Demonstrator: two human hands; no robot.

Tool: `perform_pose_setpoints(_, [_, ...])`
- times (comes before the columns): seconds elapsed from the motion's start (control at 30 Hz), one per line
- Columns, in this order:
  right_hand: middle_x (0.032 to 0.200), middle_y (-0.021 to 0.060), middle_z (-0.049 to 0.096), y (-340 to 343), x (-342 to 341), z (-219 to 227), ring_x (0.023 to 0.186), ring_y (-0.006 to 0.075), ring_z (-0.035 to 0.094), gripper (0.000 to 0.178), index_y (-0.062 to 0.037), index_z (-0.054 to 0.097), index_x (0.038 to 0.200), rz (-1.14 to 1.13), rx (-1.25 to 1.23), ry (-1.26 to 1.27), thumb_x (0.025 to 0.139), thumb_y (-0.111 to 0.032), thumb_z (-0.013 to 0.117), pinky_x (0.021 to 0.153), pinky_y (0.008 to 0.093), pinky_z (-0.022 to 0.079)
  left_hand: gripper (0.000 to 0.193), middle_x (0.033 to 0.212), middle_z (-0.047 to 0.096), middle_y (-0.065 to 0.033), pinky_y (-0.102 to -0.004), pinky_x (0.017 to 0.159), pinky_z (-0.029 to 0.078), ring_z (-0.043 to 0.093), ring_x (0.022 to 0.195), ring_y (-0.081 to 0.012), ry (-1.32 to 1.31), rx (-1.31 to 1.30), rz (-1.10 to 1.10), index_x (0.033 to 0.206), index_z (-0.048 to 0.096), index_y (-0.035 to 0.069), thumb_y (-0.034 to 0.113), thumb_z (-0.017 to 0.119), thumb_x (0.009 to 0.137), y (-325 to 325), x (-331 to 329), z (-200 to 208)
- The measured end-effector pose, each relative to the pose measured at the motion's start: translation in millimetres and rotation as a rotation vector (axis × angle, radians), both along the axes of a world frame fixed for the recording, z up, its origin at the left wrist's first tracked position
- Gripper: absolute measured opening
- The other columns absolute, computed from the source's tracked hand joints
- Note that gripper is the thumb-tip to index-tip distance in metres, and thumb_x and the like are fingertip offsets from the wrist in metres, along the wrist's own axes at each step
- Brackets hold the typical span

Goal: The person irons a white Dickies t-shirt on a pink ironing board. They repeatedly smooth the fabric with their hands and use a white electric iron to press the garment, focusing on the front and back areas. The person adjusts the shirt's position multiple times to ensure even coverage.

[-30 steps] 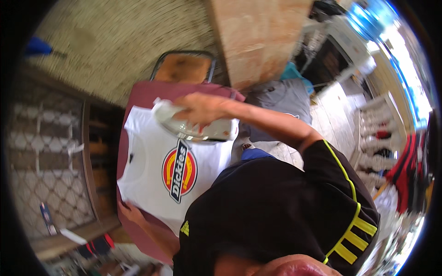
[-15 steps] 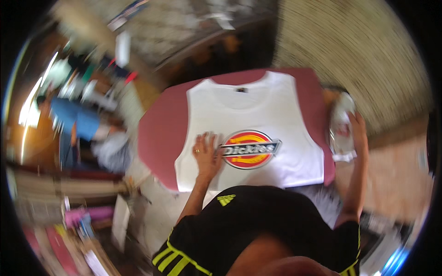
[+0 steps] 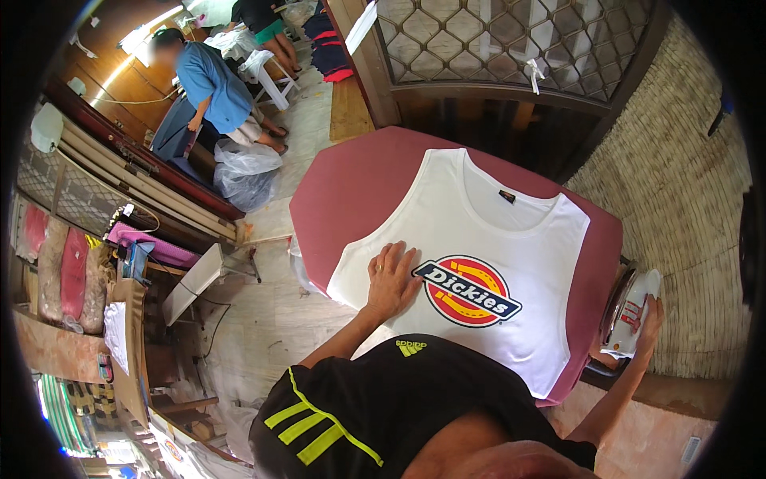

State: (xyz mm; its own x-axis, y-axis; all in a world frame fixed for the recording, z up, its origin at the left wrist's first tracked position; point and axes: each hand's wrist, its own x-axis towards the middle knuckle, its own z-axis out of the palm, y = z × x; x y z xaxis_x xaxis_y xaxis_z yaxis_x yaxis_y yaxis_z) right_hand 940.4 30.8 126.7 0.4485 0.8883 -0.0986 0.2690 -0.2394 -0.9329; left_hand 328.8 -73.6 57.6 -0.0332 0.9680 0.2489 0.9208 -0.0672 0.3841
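A white sleeveless top (image 3: 455,215) lies spread on a padded maroon ironing board (image 3: 351,188), its neckline away from me. A red, yellow and dark printed emblem (image 3: 467,290) sits on its chest. My left hand (image 3: 391,279) rests flat on the cloth just left of the emblem, fingers spread, a ring on one finger. At the board's right end, an iron (image 3: 630,311) with a white body and shiny metal edge stands tilted on its side. My right hand (image 3: 652,323) is closed around its outer side; some fingers are hidden.
A metal lattice gate (image 3: 511,48) stands beyond the board, and a woven mat wall (image 3: 678,199) rises at the right. At the far left a person in a blue shirt (image 3: 215,84) stands by a clear plastic bag (image 3: 243,172). Folded dark clothes (image 3: 329,52) are stacked behind.
My view has turned, so the board and top now appear slanted and sharper. My left hand stays on the top and my right hand stays at the iron.
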Motion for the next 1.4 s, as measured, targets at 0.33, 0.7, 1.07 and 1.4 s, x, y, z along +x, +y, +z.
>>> perform_pose_setpoints(0.33, [0.093, 0.0130, 0.062, 6, 14, -33, 0.070, 0.0211, 0.063, 0.045, 0.0003, 0.052, 0.134, -0.095, 0.074, -0.647, 0.102, -0.032, 0.052, 0.052, 0.0316, 0.051, 0.059, 0.153, 0.033, -0.0199, -0.0578, 0.114, 0.016, 0.025, 0.145, -0.0398, -0.008, -0.037, -0.047, 0.145, 0.044, 0.012, 0.038, 0.059, 0.094, 3, -2, 9])
perform_pose_setpoints(0.7, [0.132, 0.0151, 0.054, -19, -204, -54, 0.121, 0.0327, 0.052, 0.041, -0.0068, 0.055, 0.133, 0.146, 0.456, -0.831, 0.095, -0.020, 0.063, 0.101, 0.0450, 0.044, 0.073, 0.153, 0.036, -0.0191, -0.0564, 0.111, 0.023, 0.032, 0.142, -0.0390, -0.063, 0.039, -0.099, 0.148, 0.037, 0.002, 0.034, 0.065, 0.089, 20, -22, -9])
perform_pose_setpoints(1.07, [0.139, 0.0102, 0.052, -22, -256, -82, 0.127, 0.0362, 0.048, 0.039, -0.0173, 0.061, 0.129, 0.038, 0.210, -1.057, 0.092, -0.026, 0.067, 0.103, 0.0512, 0.040, 0.056, 0.151, 0.039, -0.0164, -0.0619, 0.106, 0.025, 0.031, 0.142, -0.0389, 0.100, 0.171, -0.263, 0.140, 0.050, 0.006, 0.038, 0.058, 0.095, 136, -57, 0])
perform_pose_setpoints(1.4, [0.125, 0.0181, 0.059, 3, -250, -70, 0.116, 0.0406, 0.054, 0.044, -0.0071, 0.057, 0.130, 0.061, 0.272, -0.970, 0.089, -0.017, 0.067, 0.099, 0.0491, 0.043, 0.057, 0.155, 0.039, -0.0122, -0.0650, 0.111, 0.023, 0.032, 0.144, -0.0370, 0.249, 0.160, -0.323, 0.147, 0.045, 0.013, 0.040, 0.054, 0.097, 287, -45, -14])
